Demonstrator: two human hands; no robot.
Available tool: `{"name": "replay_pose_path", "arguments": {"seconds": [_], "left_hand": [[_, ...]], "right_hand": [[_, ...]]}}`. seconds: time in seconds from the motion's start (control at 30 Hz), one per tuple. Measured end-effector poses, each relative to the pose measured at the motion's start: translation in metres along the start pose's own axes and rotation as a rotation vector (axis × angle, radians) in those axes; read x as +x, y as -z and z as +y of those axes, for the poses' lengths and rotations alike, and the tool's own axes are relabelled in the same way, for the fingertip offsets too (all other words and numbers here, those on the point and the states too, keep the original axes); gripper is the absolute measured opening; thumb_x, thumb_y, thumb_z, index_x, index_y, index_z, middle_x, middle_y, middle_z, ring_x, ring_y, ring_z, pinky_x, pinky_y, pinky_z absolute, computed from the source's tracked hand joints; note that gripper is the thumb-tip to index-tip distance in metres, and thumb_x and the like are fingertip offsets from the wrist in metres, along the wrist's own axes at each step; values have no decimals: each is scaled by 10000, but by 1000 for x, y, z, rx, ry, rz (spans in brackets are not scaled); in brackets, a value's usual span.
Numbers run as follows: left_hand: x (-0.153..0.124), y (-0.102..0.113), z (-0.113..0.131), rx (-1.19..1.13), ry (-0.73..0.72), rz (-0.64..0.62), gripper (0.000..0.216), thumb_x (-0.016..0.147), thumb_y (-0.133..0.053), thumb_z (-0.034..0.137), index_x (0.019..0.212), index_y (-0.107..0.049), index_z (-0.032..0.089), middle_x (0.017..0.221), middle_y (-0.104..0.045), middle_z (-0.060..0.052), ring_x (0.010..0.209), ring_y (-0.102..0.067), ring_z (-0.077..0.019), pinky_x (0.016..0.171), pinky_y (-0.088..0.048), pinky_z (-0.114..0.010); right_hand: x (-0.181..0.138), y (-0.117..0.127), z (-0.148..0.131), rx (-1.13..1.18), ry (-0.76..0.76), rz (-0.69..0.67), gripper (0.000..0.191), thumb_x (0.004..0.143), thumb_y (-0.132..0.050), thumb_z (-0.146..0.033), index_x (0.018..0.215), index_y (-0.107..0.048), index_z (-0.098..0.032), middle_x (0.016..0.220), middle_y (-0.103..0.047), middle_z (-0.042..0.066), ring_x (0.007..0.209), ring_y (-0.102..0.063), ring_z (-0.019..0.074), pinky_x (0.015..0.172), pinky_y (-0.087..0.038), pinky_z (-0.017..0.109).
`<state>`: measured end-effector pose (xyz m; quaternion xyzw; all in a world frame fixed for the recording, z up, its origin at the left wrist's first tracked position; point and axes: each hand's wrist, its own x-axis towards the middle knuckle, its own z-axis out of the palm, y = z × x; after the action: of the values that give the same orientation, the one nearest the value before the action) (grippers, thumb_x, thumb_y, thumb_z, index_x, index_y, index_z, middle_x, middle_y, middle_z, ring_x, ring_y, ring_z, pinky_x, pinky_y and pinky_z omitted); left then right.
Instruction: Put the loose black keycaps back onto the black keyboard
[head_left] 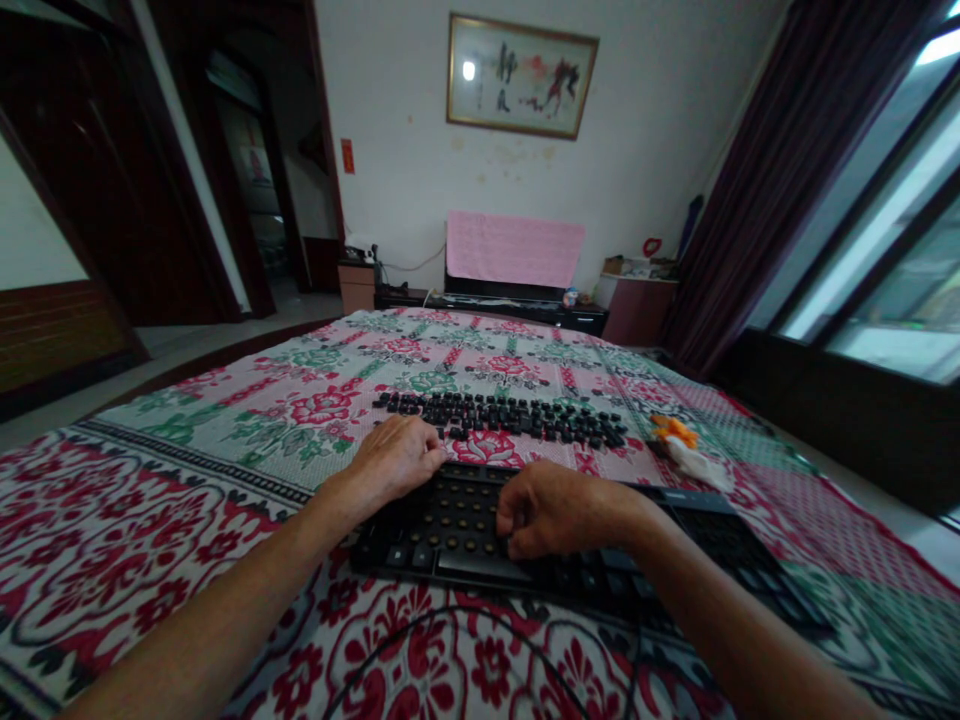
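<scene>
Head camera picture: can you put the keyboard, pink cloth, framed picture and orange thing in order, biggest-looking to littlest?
1. keyboard, helped by being nearest the camera
2. framed picture
3. pink cloth
4. orange thing

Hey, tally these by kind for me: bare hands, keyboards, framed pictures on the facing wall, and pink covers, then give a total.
Left hand and right hand: 2
Keyboard: 1
Framed picture: 1
Pink cover: 1
Total: 5

I'm seeing 1 framed picture (523,75) on the wall (390,60) over there, pink cloth (514,250) below it, dark curtain (772,180) beside the window (900,290).
</scene>
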<state>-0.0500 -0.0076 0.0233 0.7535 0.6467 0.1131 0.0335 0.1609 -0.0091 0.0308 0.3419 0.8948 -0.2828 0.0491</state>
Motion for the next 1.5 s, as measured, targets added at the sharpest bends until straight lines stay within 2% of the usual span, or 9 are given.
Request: {"name": "replay_pose_path", "arguments": {"seconds": [0.37, 0.47, 0.67, 0.83, 1.13, 1.23, 1.33, 1.4, 1.5], "left_hand": [[1, -5, -2, 10, -28, 56, 245, 694, -454, 377, 740, -654, 242, 734, -635, -16, 732, -545, -154, 632, -359, -233], [1, -5, -2, 0, -35, 36, 242, 698, -450, 364, 746, -653, 242, 726, -637, -11, 701, -548, -141, 613, -356, -225], [1, -2, -1, -16, -33, 7, 247, 701, -445, 352, 758, -654, 234, 737, -642, -13, 684, -547, -133, 592, -352, -217], [1, -2, -2, -4, 6, -22, 245, 698, -447, 344, 746, -657, 226, 731, -644, -18, 695, -551, -131, 623, -360, -211], [6, 1, -28, 45, 49, -48, 215, 648, -471, 326, 671, -657, 221, 699, -629, -4, 680, -545, -129, 575, -356, -194], [7, 2, -37, 15, 85, -67, 221, 633, -479, 337, 695, -660, 227, 697, -628, 3, 651, -543, -120, 535, -343, -187], [8, 3, -43, 1, 120, -79, 234, 620, -485, 361, 708, -663, 238, 686, -632, 8, 635, -546, -126, 502, -328, -191], [9, 1, -45, -6, 150, -93, 236, 608, -494, 371, 712, -666, 246, 683, -635, 10, 635, -550, -128, 495, -325, -191], [9, -1, -47, -42, 163, -128, 236, 616, -484, 366, 723, -667, 259, 646, -629, 15, 618, -555, -123, 495, -332, -185]], "right_hand": [[2, -2, 6, 150, -11, 1, 196, 593, -588, -276, 731, -636, -147, 624, -570, -24, 549, -466, 77, 482, -338, 169], [4, -3, 6, 189, -82, -2, 213, 558, -618, -272, 724, -634, -141, 603, -564, -29, 521, -446, 69, 463, -327, 167], [6, -2, 5, 215, -74, -14, 176, 596, -585, -250, 722, -647, -145, 635, -603, -12, 539, -475, 72, 496, -347, 169], [7, -3, 2, 155, -125, 3, 156, 588, -569, -259, 671, -629, -142, 587, -562, -19, 505, -430, 64, 465, -329, 165], [3, 0, 3, 187, -61, -25, 144, 597, -547, -252, 669, -581, -132, 544, -443, -49, 479, -338, 46, 442, -285, 158], [4, 11, 4, 179, -10, 45, 178, 655, -501, -275, 674, -588, -122, 553, -453, -41, 494, -359, 50, 451, -288, 157], [22, 20, 10, 126, 16, 208, 231, 704, -449, -283, 700, -608, -117, 576, -494, -27, 520, -407, 62, 472, -307, 164], [42, 21, 14, 45, -19, 354, 223, 702, -459, -265, 764, -629, -135, 651, -564, -11, 593, -474, 85, 532, -346, 173], [74, 18, 19, -150, -127, 459, 245, 684, -489, -238, 864, -642, -172, 762, -626, 11, 691, -529, 115, 598, -372, 182]]}}
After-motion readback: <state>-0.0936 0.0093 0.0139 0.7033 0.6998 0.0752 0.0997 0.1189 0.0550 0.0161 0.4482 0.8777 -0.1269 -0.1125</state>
